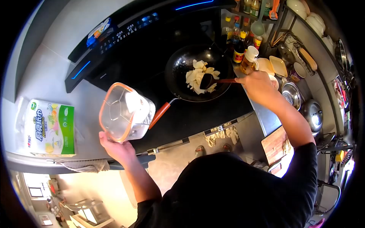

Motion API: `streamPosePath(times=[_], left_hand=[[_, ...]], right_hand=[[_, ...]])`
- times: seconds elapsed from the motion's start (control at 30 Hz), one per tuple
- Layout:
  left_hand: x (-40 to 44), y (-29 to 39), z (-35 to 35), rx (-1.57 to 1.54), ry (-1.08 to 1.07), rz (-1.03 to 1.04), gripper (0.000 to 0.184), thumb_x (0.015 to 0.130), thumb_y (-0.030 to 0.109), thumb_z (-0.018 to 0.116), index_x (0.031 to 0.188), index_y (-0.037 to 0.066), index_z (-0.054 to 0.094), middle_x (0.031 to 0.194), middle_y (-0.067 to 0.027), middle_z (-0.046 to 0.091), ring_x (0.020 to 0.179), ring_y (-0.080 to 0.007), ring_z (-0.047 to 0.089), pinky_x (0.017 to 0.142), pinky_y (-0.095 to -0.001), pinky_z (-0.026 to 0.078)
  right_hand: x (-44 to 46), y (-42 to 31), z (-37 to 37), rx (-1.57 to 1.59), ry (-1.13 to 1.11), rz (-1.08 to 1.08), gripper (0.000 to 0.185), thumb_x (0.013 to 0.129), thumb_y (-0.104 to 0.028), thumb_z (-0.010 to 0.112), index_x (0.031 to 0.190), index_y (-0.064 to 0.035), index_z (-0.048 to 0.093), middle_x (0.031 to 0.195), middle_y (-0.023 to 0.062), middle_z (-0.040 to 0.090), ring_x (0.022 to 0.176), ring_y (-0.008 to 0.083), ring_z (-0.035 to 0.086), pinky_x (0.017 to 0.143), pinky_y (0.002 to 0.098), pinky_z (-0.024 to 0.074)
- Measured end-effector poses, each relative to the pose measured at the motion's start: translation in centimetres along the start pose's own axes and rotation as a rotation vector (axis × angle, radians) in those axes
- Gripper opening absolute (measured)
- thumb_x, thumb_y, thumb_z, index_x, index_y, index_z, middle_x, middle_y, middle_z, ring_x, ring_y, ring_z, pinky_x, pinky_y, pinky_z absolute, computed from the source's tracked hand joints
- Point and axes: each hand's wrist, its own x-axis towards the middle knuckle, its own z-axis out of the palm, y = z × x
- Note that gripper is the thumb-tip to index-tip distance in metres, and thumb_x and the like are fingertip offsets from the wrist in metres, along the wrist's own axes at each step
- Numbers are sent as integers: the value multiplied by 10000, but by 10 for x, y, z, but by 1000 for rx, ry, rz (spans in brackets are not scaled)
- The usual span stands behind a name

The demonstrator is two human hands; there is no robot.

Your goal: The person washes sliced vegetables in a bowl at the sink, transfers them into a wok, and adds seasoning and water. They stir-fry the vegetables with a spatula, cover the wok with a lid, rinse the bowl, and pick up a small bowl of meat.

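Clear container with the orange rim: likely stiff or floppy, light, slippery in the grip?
Probably light: the left hand alone supports the container, and its sides look thin. Likely fairly stiff, since it holds its boxy shape without visible sagging. Possibly slippery, as the clear sides look smooth and glossy.

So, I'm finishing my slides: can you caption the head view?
Left hand holds a clear box; right hand holds a utensil in a wok with pale pieces.
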Motion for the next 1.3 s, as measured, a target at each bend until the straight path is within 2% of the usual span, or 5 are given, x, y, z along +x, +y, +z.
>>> streamPosePath(times=[0.4,0.7,0.8,0.9,1.3], left_hand=[[6,-60,-2,-60,-152,58,482,1032,494,462,852,58,564,589,30,464,527,-60,355,542,-221,320],[27,-88,17,-143,-168,-15,398,1031,440,472,834,100,533,621,34,482,521,-69,383,520,-239,327],[47,-110,5,-38,-290,-27,499,1061,428,373,1218,-10,552,1171,-130,629,1073,-205,602,914,-348,466],[35,-115,32,-9,-250,32,437,1042,419,431,756,101,519,594,35,472,490,-72,401,467,-244,296],[52,-181,23,-142,-535,270,183,1020,279,542,1058,101,541,813,12,524,617,-64,475,529,-202,369]], right_hand=[[34,-13,45,104,3,193,273,932,-230,590,1158,-152,722,847,156,719,819,346,703,736,467,559],[-2,-22,37,86,-8,269,295,938,-238,588,1197,-154,702,835,177,711,758,351,697,685,483,554],[18,-36,48,103,57,291,328,933,-235,593,1242,-161,672,806,168,701,737,344,694,667,471,555],[42,-38,79,68,101,248,350,921,-227,605,1262,-165,653,788,152,686,736,327,688,654,446,557],[-64,-82,46,190,12,231,393,886,-214,656,1266,-114,654,901,197,642,673,369,668,609,458,548]])
